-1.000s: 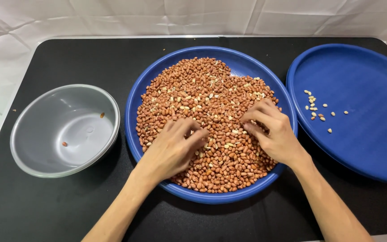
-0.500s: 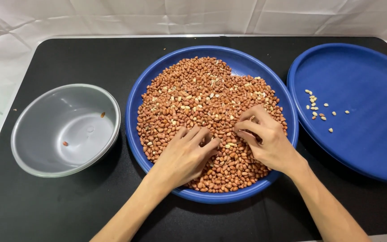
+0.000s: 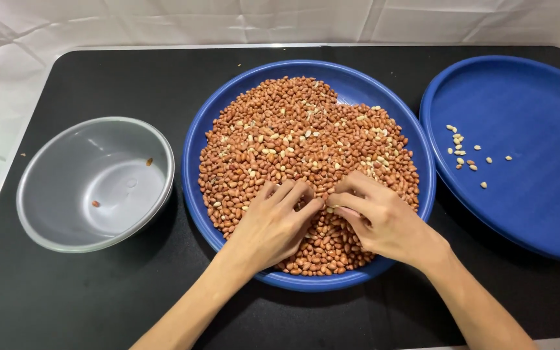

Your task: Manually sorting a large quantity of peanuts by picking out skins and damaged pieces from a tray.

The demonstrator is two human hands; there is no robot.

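Countless reddish-brown peanuts (image 3: 293, 149), some pale

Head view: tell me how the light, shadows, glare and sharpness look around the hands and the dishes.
Head view: even, soft light; the peanuts are sharp, with no blur on the left hand or right hand; the metal bowl shows only a dull sheen and casts a faint shadow on the black table; the side plate has a mild gloss; straight edges bow slightly near the frame's corners.

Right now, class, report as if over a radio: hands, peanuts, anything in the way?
Left hand and right hand both flat on peanuts in middle blue tray, fingertips nearly meeting. Nothing blocking.
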